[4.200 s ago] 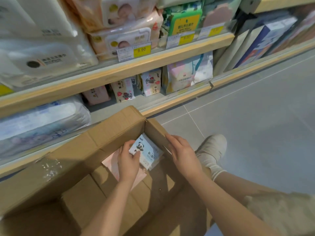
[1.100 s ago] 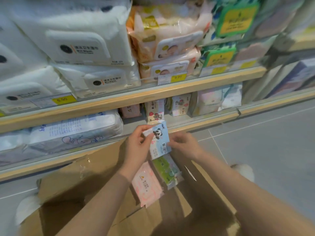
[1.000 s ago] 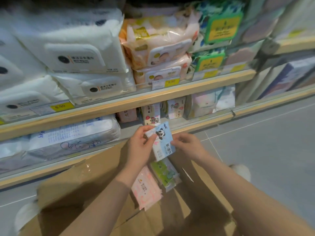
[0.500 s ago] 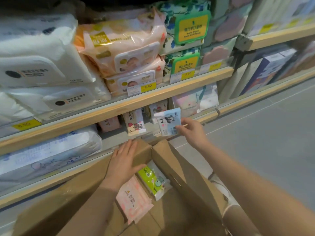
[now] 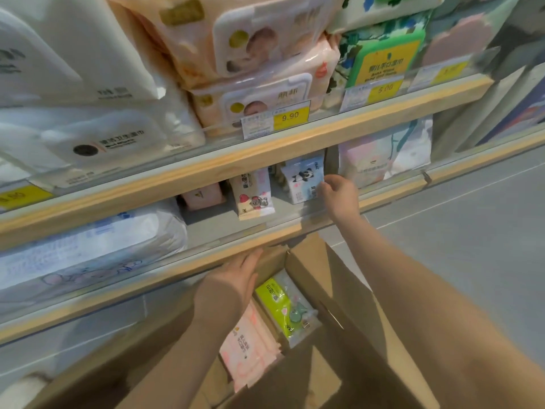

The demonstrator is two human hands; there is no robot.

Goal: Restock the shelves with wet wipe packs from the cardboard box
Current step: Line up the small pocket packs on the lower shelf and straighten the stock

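Observation:
My right hand [image 5: 339, 196] pinches the right edge of a light blue panda wet wipe pack [image 5: 303, 180], which stands upright on the lower shelf [image 5: 265, 236] under the wooden shelf board. My left hand [image 5: 233, 283] lies flat, fingers spread, on the far wall of the open cardboard box [image 5: 339, 293]. Inside the box lie a green wipe pack [image 5: 284, 305] and a pink wipe pack [image 5: 247, 346].
On the lower shelf stand a white pack with a red cartoon [image 5: 255, 193], a small pink pack [image 5: 203, 196] and a large pale pack [image 5: 383, 154]. A big white-blue pack [image 5: 88, 249] lies to the left. Upper shelf holds large packs and price tags [image 5: 290, 116]. Grey floor at right.
My right hand carried the panda pack from above the box forward onto the lower shelf. My left hand let go of it and dropped onto the box wall.

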